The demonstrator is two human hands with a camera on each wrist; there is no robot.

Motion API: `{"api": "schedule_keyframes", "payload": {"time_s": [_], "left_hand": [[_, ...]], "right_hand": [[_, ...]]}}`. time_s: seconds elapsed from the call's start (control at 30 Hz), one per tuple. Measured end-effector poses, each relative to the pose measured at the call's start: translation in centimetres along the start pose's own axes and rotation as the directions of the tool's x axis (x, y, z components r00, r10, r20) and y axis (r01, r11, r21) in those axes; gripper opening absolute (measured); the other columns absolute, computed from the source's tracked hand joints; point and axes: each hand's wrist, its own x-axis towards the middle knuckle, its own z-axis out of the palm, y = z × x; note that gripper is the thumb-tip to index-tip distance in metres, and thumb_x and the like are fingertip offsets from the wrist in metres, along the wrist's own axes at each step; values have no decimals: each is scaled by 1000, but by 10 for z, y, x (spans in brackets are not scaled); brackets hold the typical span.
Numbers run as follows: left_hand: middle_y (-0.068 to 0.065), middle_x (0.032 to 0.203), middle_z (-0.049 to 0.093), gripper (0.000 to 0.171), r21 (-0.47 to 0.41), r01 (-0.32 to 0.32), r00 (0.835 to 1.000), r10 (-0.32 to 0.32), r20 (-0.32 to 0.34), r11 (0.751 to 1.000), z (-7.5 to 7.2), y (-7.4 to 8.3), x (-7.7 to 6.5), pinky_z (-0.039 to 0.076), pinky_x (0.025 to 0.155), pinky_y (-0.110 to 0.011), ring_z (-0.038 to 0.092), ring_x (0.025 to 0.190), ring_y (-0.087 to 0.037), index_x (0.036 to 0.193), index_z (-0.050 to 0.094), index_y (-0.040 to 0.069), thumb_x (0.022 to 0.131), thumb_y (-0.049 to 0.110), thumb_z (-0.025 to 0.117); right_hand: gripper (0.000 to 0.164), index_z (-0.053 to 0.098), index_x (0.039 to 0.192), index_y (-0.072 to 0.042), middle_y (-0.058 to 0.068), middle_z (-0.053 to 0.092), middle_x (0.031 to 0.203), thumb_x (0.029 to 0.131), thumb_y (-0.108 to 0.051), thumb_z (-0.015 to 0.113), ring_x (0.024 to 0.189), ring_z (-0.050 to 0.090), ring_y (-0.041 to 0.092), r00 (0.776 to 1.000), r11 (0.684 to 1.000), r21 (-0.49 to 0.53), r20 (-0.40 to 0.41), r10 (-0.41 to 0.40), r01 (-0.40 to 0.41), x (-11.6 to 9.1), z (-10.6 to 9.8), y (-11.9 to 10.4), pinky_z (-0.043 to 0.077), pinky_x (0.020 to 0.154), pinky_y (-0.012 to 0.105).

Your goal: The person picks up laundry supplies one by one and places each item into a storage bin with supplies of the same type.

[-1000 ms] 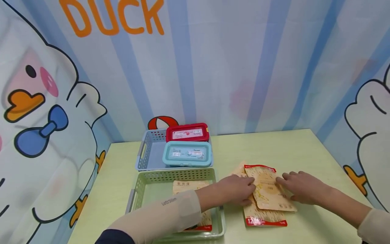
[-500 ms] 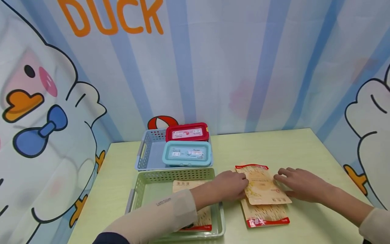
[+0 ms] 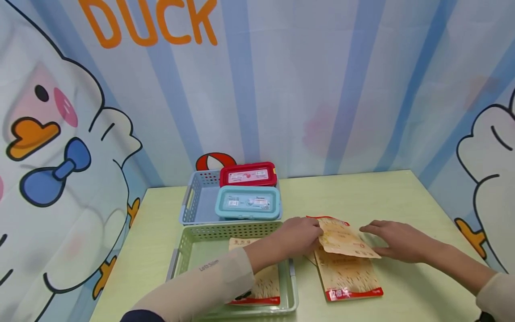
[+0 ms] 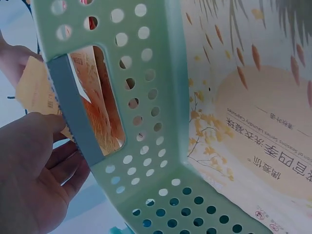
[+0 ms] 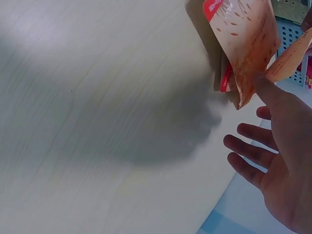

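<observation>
Pouch (image 3: 342, 239), head view, lower right: tilted over a second pouch (image 3: 350, 275) on the table (image 3: 418, 286); left hand (image 3: 297, 235) pinches its left edge, right hand (image 3: 400, 241) just beside, fingers spread. Left wrist view: left-hand grip shows at left, beyond the green basket (image 4: 173, 58). Right wrist view: right hand at right edge, fingers fanned, thumb contact unclear. Pouch looks light, bendy, maybe slick; side edge seems the best hold.

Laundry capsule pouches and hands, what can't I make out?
Head view: the basket pouch, partly hidden by the left arm.
Head view: fine print on the held pouch, too small.
Left wrist view: left hand, fingertips behind the green basket.
Right wrist view: held pouch, cut off at right.
</observation>
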Motion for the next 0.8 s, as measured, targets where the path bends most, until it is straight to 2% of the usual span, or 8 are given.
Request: {"api": "schedule_keyframes", "payload": {"time_s": [0.17, 0.37, 0.6, 0.8], "left_hand": [[5, 124, 73, 20, -68, 56, 998, -58, -28, 996, -4, -4, -3, 56, 95, -24, 69, 113, -9, 123, 78, 22, 106, 24, 66], [3, 129, 73, 25, -184, 127, 985, -145, -92, 975, -11, -7, -5, 57, 97, -27, 69, 118, -13, 130, 76, 19, 107, 22, 65], [2, 134, 72, 30, -248, 142, 974, -180, -136, 958, -16, -10, -8, 55, 101, -26, 68, 123, -14, 137, 72, 16, 109, 22, 62], [1, 132, 73, 31, -274, 129, 962, -188, -198, 953, -16, -15, -8, 54, 103, -28, 69, 122, -14, 135, 73, 14, 111, 25, 59]], "right_hand": [[47, 68, 138, -6, 12, 72, 127, 97, -29, 79, 102, 72, 27, 1000, 989, 145, -5, 2, -1, 1, -5, 2, 62, 80, 44], [47, 68, 137, -4, 13, 73, 126, 102, -35, 73, 99, 73, 22, 1000, 952, 306, -21, 7, 0, 4, -9, 4, 62, 76, 39], [41, 73, 131, -6, 8, 75, 123, 104, -36, 71, 96, 73, 13, 998, 938, 346, -61, 20, 3, 6, -14, 2, 60, 74, 29], [29, 76, 125, -7, 5, 77, 117, 104, -26, 71, 93, 74, 14, 984, 943, 326, -176, -5, 63, 6, -21, 0, 61, 76, 28]]}}
